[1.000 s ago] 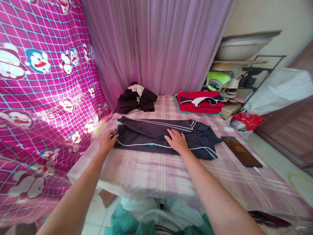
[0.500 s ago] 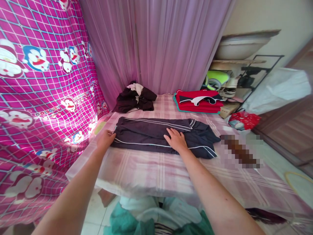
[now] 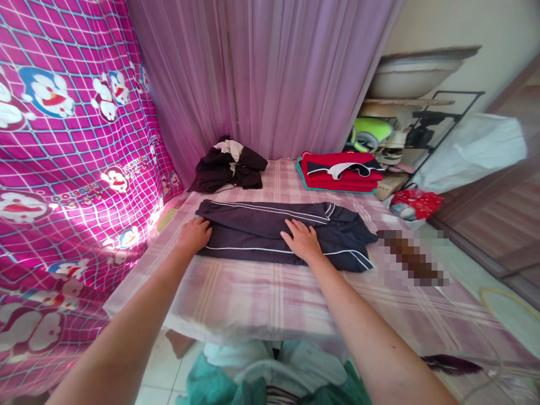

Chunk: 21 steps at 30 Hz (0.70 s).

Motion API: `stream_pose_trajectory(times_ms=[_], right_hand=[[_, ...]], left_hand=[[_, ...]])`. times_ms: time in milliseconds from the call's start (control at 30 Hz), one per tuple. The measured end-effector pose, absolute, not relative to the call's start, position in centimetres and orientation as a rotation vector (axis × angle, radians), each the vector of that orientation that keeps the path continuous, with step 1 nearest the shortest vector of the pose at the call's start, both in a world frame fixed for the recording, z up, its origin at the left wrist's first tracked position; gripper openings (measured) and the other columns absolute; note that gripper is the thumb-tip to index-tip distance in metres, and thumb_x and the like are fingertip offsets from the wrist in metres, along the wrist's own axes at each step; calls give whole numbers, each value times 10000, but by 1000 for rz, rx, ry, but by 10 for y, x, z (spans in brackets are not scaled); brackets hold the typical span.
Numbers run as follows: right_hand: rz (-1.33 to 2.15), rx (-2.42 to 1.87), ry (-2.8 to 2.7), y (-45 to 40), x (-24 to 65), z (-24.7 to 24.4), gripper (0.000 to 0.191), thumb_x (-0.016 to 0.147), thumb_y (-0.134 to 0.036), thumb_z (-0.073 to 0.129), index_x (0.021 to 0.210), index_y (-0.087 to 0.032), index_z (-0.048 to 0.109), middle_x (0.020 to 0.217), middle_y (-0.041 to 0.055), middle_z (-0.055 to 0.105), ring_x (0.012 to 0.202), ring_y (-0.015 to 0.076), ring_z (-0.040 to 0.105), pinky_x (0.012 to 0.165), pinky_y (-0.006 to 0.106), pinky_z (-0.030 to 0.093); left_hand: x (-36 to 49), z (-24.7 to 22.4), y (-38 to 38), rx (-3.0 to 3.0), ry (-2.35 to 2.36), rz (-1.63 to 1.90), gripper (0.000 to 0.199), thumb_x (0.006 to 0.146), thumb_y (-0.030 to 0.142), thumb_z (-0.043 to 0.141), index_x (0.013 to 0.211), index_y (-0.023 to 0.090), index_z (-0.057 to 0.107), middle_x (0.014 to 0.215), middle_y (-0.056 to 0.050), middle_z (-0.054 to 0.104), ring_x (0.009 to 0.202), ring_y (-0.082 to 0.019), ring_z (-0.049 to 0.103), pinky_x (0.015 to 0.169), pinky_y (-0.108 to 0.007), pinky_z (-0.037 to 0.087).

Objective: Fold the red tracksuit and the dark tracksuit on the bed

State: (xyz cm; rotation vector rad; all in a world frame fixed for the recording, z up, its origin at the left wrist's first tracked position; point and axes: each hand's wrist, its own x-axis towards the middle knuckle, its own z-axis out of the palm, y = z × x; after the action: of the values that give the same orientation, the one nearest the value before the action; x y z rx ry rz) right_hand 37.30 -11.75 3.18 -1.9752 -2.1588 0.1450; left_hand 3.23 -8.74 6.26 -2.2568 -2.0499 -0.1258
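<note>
A dark navy garment with white piping (image 3: 253,228) lies folded in a long strip across the table in front of me. My left hand (image 3: 195,235) rests on its left end, fingers laid over the cloth and holding nothing. Near the middle of the strip, my right hand (image 3: 302,239) presses down with its fingers spread flat. To the right, the garment's end looks looser, with slanted white stripes at its corners.
A checked pink cloth (image 3: 248,292) covers the table. At the back are a crumpled dark clothes heap (image 3: 230,169) and a folded red clothes stack (image 3: 341,174). A pink patterned curtain (image 3: 84,146) hangs on the left; a rack (image 3: 455,93) stands beyond the right edge.
My left hand has moved from the garment's left edge slightly right and onto the cloth, its fingers now flatter. The right hand stays in nearly the same place on the garment.
</note>
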Motion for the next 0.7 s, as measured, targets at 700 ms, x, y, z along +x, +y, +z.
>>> stream_pose_trajectory(times_ms=[700], right_hand=[[140,-1975,-2160,-117,374,30,560,1010,-487,294,1506,-246,395,1567,100,391,1442,247,323,1165,526,221]], left_hand=[[104,59,-39,-2363,-2028,-268,552,976,472,305,1429,229,505,1542,-89,445,1447,-310,328,1187,-544,178]])
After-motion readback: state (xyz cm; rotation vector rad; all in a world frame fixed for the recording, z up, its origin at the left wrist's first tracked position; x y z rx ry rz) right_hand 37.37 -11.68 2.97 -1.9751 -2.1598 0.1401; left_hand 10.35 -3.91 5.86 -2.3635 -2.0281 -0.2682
